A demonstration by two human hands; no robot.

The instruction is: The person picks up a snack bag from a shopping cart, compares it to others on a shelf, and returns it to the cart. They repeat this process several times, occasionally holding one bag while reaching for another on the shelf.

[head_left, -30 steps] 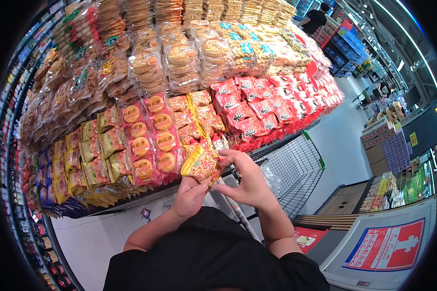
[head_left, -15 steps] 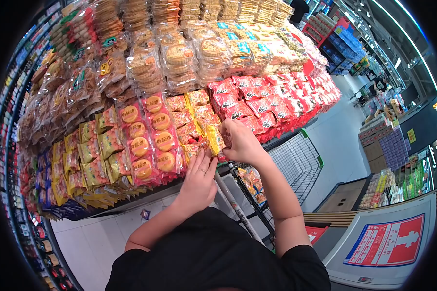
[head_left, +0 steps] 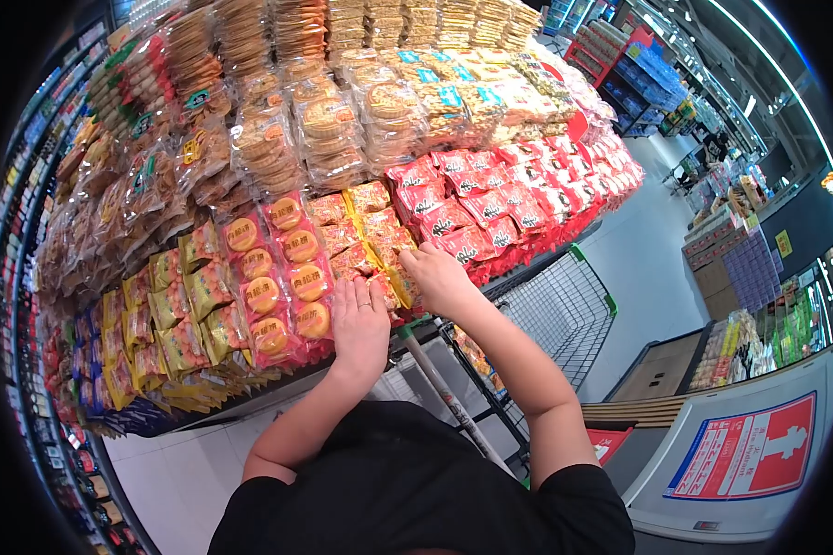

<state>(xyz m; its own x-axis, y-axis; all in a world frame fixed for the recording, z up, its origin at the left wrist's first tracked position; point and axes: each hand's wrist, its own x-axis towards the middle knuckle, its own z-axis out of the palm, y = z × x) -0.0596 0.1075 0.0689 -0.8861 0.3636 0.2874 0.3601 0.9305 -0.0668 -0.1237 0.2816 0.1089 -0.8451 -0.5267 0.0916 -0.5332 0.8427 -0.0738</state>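
My left hand (head_left: 361, 324) lies with its fingers stretched flat on small red-and-orange snack packets (head_left: 344, 239) at the front edge of the display. To its right, the curled fingers of my right hand (head_left: 440, 282) are on a yellow-edged snack packet (head_left: 403, 288) at the end of the same rows; its fingertips are partly hidden. Pink packs of round yellow cakes (head_left: 307, 281) stand just left of my left hand. Beyond my right hand are stacked red packets with black lettering (head_left: 467, 208).
A wire shopping cart (head_left: 560, 310) with green corners stands to the right of the display. Its pale bar (head_left: 449, 398) runs near my body. Yellow packets (head_left: 180, 314) fill the left side, and bagged round biscuits (head_left: 333, 125) rise behind. A fire hydrant cabinet (head_left: 639, 518) is at lower right.
My left hand has shifted left and flattened onto the packets. My right hand has moved slightly down, and the yellow-edged packet now lies more in line with its row.
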